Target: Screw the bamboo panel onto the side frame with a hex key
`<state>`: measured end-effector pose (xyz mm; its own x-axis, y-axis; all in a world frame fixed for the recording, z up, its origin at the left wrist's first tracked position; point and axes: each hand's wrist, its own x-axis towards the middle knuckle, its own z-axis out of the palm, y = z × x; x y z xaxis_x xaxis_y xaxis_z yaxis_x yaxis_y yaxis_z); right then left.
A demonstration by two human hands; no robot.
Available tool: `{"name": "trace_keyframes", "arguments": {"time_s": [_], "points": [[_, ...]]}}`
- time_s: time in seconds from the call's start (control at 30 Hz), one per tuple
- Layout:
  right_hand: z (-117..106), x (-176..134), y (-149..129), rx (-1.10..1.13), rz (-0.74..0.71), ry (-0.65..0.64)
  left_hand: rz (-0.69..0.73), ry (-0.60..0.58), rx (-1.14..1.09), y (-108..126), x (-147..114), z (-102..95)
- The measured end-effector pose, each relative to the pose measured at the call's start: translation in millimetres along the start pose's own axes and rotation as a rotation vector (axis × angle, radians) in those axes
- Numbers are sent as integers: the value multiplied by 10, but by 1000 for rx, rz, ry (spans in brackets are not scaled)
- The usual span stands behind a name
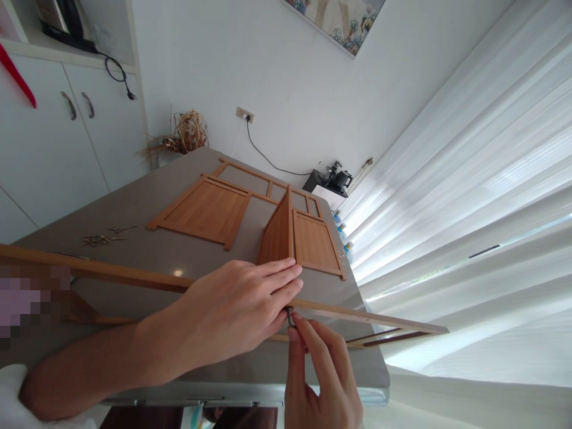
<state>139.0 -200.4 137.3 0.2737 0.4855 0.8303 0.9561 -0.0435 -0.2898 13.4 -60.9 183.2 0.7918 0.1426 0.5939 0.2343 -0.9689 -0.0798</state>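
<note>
Right fingers (314, 341) pinch a screw (290, 317) pointing at the rail (330, 308), its long axis seemingly crosswise; left fingers (281, 280) slightly apart

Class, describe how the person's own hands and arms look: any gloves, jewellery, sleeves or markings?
The left hand and right hand are bare, with no glove, ring or marking visible. The left forearm is bare too, with no watch showing, below a white sleeve. No sleeve shows on the right.
</note>
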Motion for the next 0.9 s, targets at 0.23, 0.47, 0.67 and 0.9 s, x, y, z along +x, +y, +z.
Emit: {"name": "trace_keyframes", "arguments": {"time_s": [0.23, 0.47, 0.67, 0.9], "points": [[39, 6, 95, 30, -85, 37, 4, 7, 4, 6, -13, 0], [59, -27, 109, 79, -79, 21, -6, 6, -2, -6, -11, -5], [55, -26, 89, 44, -103, 53, -10, 15, -5, -9, -9, -8], [54, -62, 85, 43, -86, 72, -9, 18, -4, 2, -8, -18]]}}
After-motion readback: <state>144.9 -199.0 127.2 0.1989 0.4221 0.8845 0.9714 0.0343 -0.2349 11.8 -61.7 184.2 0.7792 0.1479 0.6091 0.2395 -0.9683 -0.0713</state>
